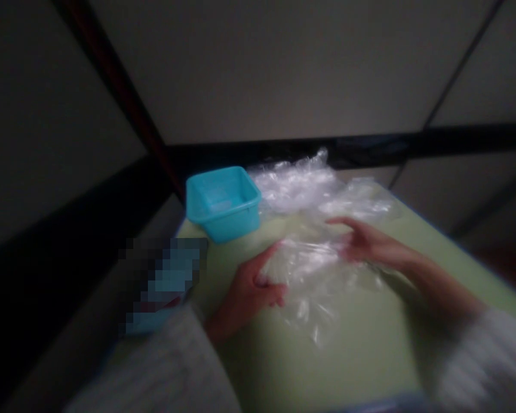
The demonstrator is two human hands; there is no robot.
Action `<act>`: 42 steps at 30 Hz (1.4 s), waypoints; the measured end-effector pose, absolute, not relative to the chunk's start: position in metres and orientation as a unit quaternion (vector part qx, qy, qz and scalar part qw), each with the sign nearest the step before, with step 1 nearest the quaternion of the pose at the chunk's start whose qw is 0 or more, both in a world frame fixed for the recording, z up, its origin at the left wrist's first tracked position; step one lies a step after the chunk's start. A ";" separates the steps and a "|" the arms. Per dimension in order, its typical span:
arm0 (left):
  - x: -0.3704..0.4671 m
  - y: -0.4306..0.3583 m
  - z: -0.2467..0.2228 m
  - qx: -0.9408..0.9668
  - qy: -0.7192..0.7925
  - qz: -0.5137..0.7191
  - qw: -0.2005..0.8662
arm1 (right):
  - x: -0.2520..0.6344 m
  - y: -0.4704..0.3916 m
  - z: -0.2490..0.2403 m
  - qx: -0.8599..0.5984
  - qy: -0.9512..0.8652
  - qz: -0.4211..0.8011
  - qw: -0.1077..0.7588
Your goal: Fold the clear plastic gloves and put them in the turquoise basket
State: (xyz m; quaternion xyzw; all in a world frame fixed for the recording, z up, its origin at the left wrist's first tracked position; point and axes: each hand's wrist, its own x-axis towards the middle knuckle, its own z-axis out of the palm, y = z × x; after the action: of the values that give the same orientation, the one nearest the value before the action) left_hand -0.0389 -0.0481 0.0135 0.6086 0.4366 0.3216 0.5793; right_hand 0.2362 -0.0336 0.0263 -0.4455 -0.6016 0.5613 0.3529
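A crumpled clear plastic bag [309, 264] spreads between my two hands above the pale green table. My left hand [253, 284] grips its left side, with fingers curled round the film. On the right side, my right hand [361, 244] holds the bag's edge between bent fingers, while one finger stretches out to the left above it. Part of the film hangs down below the hands. Behind it lie more crumpled clear plastic bags [298, 186]. Dim light and blur hide the fine detail of the fingertips.
A turquoise plastic basket [236, 223] stands at the back left of the green table [348, 355]. Left of my left hand, a pixelated bluish object [172, 275] lies by the table's edge. Pale panels with dark strips rise behind the table.
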 end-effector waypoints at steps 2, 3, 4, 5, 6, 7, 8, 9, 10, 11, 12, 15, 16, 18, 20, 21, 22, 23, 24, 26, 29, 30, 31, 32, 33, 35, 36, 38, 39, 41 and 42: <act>-0.040 -0.047 0.012 0.615 0.435 0.301 0.584 | 0.242 -0.033 0.028 -0.447 -0.614 0.560 0.330; -0.041 -0.046 0.010 0.617 0.439 0.292 0.584 | 0.245 -0.033 0.028 -0.448 -0.618 0.562 0.318; -0.041 -0.044 0.008 0.619 0.446 0.285 0.581 | 0.246 -0.033 0.028 -0.448 -0.621 0.565 0.305; -0.042 -0.042 0.006 0.619 0.455 0.281 0.575 | 0.248 -0.033 0.028 -0.449 -0.623 0.570 0.292; -0.043 -0.040 0.004 0.620 0.467 0.280 0.565 | 0.249 -0.034 0.027 -0.449 -0.624 0.575 0.279; -0.044 -0.037 0.001 0.622 0.478 0.282 0.553 | 0.249 -0.035 0.027 -0.450 -0.624 0.580 0.267; -0.045 -0.035 -0.001 0.624 0.489 0.286 0.538 | 0.249 -0.035 0.027 -0.450 -0.623 0.587 0.255; -0.047 -0.032 -0.002 0.628 0.497 0.292 0.523 | 0.249 -0.036 0.026 -0.447 -0.621 0.595 0.244; -0.048 -0.030 -0.004 0.632 0.505 0.297 0.507 | 0.249 -0.037 0.026 -0.443 -0.620 0.604 0.233; -0.049 -0.028 -0.005 0.638 0.511 0.302 0.490 | 0.250 -0.037 0.026 -0.439 -0.619 0.612 0.223; -0.051 -0.026 -0.006 0.646 0.516 0.308 0.470 | 0.251 -0.038 0.027 -0.434 -0.619 0.619 0.213; -0.055 -0.021 -0.010 0.682 0.516 0.342 0.390 | 0.254 -0.041 0.028 -0.429 -0.630 0.621 0.181; -0.056 -0.019 -0.011 0.697 0.509 0.359 0.356 | 0.256 -0.042 0.029 -0.428 -0.636 0.619 0.171; -0.058 -0.016 -0.013 0.724 0.497 0.384 0.285 | 0.258 -0.045 0.030 -0.424 -0.644 0.617 0.154; -0.058 -0.017 -0.014 0.745 0.499 0.387 0.215 | 0.259 -0.046 0.032 -0.424 -0.651 0.611 0.153; -0.057 -0.018 -0.014 0.753 0.501 0.385 0.182 | 0.260 -0.046 0.033 -0.425 -0.654 0.606 0.159; -0.056 -0.021 -0.013 0.761 0.500 0.384 0.153 | 0.259 -0.046 0.034 -0.426 -0.657 0.600 0.167; -0.054 -0.024 -0.013 0.771 0.489 0.386 0.129 | 0.259 -0.045 0.034 -0.425 -0.660 0.594 0.175; -0.052 -0.029 -0.012 0.783 0.471 0.392 0.111 | 0.258 -0.044 0.034 -0.421 -0.663 0.591 0.181; -0.047 -0.038 -0.012 0.813 0.413 0.397 0.101 | 0.257 -0.041 0.032 -0.413 -0.667 0.589 0.192; -0.040 -0.051 -0.013 0.862 0.354 0.339 0.129 | 0.253 -0.036 0.026 -0.419 -0.661 0.583 0.217; -0.039 -0.054 -0.014 0.878 0.341 0.305 0.143 | 0.251 -0.035 0.024 -0.427 -0.656 0.579 0.230; -0.038 -0.056 -0.014 0.892 0.328 0.270 0.155 | 0.249 -0.034 0.021 -0.436 -0.649 0.572 0.245; -0.038 -0.057 -0.014 0.904 0.317 0.236 0.162 | 0.248 -0.032 0.017 -0.445 -0.643 0.565 0.262; -0.038 -0.058 -0.014 0.915 0.306 0.206 0.164 | 0.246 -0.031 0.014 -0.451 -0.638 0.557 0.281; -0.039 -0.057 -0.016 0.930 0.292 0.158 0.158 | 0.242 -0.028 0.009 -0.458 -0.629 0.543 0.316; -0.040 -0.057 -0.017 0.935 0.288 0.141 0.152 | 0.240 -0.027 0.007 -0.459 -0.624 0.539 0.331; -0.042 -0.056 -0.019 0.942 0.285 0.115 0.138 | 0.237 -0.026 0.005 -0.458 -0.618 0.533 0.352; -0.042 -0.056 -0.020 0.944 0.284 0.108 0.130 | 0.236 -0.025 0.005 -0.458 -0.617 0.529 0.360; -0.043 -0.056 -0.021 0.947 0.281 0.099 0.118 | 0.234 -0.024 0.005 -0.452 -0.618 0.524 0.372; -0.043 -0.056 -0.021 0.948 0.280 0.096 0.115 | 0.233 -0.024 0.004 -0.448 -0.619 0.524 0.377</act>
State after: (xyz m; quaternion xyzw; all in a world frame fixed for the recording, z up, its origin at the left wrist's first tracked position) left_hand -0.0431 -0.0557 -0.0211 0.9484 0.2796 0.0959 0.1152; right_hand 0.2330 -0.0241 0.0042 -0.4477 -0.6191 0.5238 0.3766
